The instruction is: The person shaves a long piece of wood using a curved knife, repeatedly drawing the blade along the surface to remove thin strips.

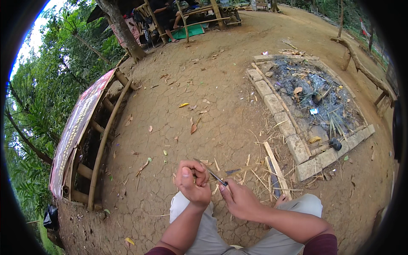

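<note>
My right hand [240, 199] is closed around the dark handle of a knife [211, 173]. Its thin blade slants up and to the left, passing close beside the curled fingers of my left hand [194, 183]. The left hand is raised with its palm side turned toward me and its fingers folded in. Whatever those fingers pinch, if anything, is too small or hidden to make out. Below and beyond the hands, split bamboo strips [277, 170] and thin shavings lie on the dirt near my right knee.
A stone-edged fire pit [280, 124] with ash, leaves and a dark can lies at the right. Along the left runs a bamboo rail [111, 135] with a printed banner [78, 134]. A tree [123, 27] and a shelter with a seated person stand far off.
</note>
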### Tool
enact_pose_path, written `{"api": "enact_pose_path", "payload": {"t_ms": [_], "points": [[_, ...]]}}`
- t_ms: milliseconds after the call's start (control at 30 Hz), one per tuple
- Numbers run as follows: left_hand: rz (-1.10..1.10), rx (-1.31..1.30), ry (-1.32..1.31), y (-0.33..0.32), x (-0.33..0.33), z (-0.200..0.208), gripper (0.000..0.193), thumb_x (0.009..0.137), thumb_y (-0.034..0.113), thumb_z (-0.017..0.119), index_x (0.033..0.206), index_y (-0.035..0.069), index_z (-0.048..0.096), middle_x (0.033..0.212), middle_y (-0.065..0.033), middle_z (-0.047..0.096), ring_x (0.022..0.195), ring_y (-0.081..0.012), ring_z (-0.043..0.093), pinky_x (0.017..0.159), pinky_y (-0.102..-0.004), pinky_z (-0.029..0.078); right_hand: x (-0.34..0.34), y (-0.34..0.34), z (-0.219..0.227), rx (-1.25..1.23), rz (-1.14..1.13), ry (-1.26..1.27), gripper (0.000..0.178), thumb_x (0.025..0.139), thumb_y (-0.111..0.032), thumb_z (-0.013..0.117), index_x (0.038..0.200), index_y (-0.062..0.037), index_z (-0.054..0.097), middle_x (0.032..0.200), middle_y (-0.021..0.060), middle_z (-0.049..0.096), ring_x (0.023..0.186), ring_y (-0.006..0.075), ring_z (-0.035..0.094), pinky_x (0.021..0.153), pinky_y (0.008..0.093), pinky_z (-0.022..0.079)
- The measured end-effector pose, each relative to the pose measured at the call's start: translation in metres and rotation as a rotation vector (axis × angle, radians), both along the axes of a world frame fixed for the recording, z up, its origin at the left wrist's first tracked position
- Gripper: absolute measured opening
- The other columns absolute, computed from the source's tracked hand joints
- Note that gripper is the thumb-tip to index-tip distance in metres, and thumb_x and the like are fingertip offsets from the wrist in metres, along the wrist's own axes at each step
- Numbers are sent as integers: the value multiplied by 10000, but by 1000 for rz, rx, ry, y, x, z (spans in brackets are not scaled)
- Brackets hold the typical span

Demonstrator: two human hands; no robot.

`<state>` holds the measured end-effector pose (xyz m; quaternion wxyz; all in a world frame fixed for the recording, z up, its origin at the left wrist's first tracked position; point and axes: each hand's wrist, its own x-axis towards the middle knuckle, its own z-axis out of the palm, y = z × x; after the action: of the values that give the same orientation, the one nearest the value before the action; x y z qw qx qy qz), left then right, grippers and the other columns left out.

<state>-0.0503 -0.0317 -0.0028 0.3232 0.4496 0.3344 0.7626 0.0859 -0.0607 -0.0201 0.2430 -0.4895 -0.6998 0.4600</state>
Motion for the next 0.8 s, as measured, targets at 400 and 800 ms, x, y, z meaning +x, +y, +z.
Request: {"api": "enact_pose_path", "payload": {"t_ms": [400,800], "points": [[-30,-6,-20,9,-1,-2,486,1043,425,296,771,53,449,491,39,233,417,-71,201,396,-244,183,2,17,-49,3,-149,-27,366,1033,-296,412,931,43,504,713,299,600,692,505,593,622,573,442],[-65,34,-32,-5,-4,-2,519,1047,429,271,733,64,464,467,25,241,394,-86,202,374,-251,171,-16,-17,-37,2,-218,-136,325,1028,-284,428,998,37,469,692,270,617,653,486,612,586,563,470]]}}
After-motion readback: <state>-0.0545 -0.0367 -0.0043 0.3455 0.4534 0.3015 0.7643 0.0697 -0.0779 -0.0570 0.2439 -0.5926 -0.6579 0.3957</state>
